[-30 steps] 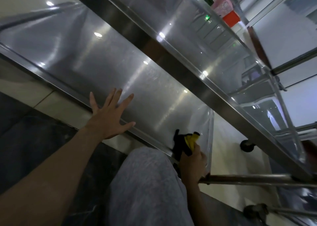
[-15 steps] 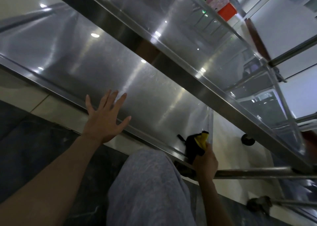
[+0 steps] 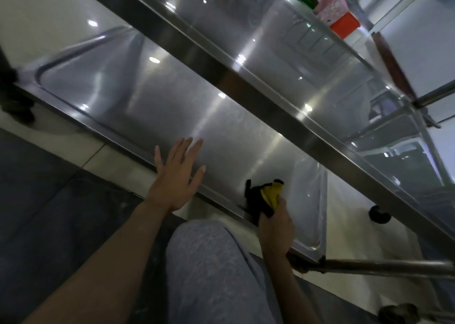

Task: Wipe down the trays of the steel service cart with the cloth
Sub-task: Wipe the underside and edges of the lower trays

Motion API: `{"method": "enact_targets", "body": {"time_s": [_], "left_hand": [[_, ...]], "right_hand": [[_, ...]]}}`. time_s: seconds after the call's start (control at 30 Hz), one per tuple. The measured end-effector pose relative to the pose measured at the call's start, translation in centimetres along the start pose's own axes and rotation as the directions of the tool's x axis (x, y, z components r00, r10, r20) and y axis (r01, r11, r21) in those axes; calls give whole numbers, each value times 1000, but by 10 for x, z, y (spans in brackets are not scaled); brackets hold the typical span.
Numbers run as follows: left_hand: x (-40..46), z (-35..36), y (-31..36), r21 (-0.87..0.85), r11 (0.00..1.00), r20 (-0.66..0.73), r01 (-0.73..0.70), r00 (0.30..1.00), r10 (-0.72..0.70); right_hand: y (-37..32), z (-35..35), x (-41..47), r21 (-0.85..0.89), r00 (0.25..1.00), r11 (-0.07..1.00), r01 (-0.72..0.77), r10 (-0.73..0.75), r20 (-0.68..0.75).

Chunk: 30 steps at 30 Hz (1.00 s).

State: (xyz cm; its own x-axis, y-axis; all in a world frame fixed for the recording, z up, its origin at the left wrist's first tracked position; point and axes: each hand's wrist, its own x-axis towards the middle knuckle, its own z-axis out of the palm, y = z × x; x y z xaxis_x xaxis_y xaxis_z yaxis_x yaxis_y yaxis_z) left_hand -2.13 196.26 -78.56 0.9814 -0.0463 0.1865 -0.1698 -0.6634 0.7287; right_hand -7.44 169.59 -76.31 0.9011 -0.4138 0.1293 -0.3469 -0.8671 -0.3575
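The right hand (image 3: 275, 221) shows only its back, so its fingers are out of sight behind the bunched black and yellow cloth (image 3: 264, 197) it grips. A grey-clad knee (image 3: 211, 262) covers part of the lower tray (image 3: 152, 107) rim, and the upper tray (image 3: 246, 23) runs off the top edge. The pink and orange boxes (image 3: 337, 16) beyond are too blurred to identify.

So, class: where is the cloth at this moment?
In the head view, the black-and-yellow cloth sits low and right of centre, gripped in the right hand at the near rim of the lower tray, right of the open left hand.
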Motion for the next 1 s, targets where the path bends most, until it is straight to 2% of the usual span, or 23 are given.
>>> {"method": "enact_targets", "body": {"time_s": [0.1,0.2,0.43,0.53,0.7,0.83,1.0], "left_hand": [[-4,-8,0,-54,998,-102,-24,995,19],[-12,-21,-14,-16,998,-185,-54,982,50],[-24,-55,-45,93,974,-392,204,907,-152],[-25,-63,-57,42,942,-433,333,856,-284],[-27,-73,-68,16,935,-417,354,852,-316],[-23,-70,-62,48,921,-420,387,844,-333],[-14,-80,-59,-73,922,-456,379,810,-369]], "right_hand": [[-46,18,-10,39,995,995,88,-90,47],[-96,37,-16,67,975,977,203,-208,83],[-200,71,-21,151,862,871,468,-488,137],[-216,77,-20,210,802,809,549,-580,140],[-181,62,0,274,677,725,632,-689,259],[-120,37,14,265,671,757,597,-652,352],[-57,8,27,322,625,704,633,-710,324]]}}
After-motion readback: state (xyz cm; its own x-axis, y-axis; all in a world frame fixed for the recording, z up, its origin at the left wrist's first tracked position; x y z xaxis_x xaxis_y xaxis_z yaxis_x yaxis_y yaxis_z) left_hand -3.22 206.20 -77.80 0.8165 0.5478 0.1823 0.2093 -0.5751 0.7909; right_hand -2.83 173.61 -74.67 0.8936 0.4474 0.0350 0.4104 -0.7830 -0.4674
